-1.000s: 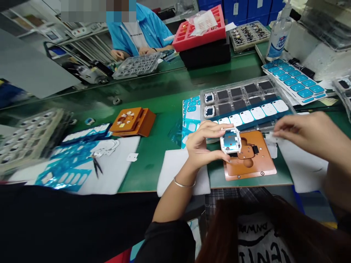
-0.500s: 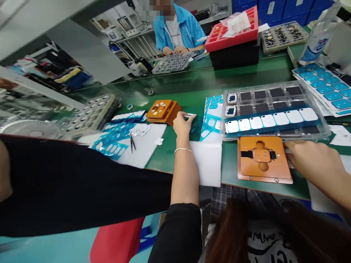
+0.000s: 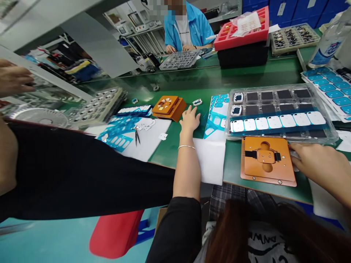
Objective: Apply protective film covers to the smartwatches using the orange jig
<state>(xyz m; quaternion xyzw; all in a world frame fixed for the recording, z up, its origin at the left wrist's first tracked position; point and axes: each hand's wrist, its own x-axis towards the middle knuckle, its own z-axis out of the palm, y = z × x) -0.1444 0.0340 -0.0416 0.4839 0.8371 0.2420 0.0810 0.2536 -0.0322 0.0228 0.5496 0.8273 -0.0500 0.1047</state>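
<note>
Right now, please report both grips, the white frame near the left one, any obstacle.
Left grip open, empty. White frame apart from it, on green bench. Right grip beside orange plate, hold unclear. Nothing seen between left grip and white frame.

two orange fixtures, seven white panels in a row, two white-framed parts in the near clear tray, one red stool, one bottle.

Here's the frame lying just beyond the left hand, the block to its left, the sheet to its right! Further right, the tray, a strip across it; before it the jig, right hand at its right edge.
</note>
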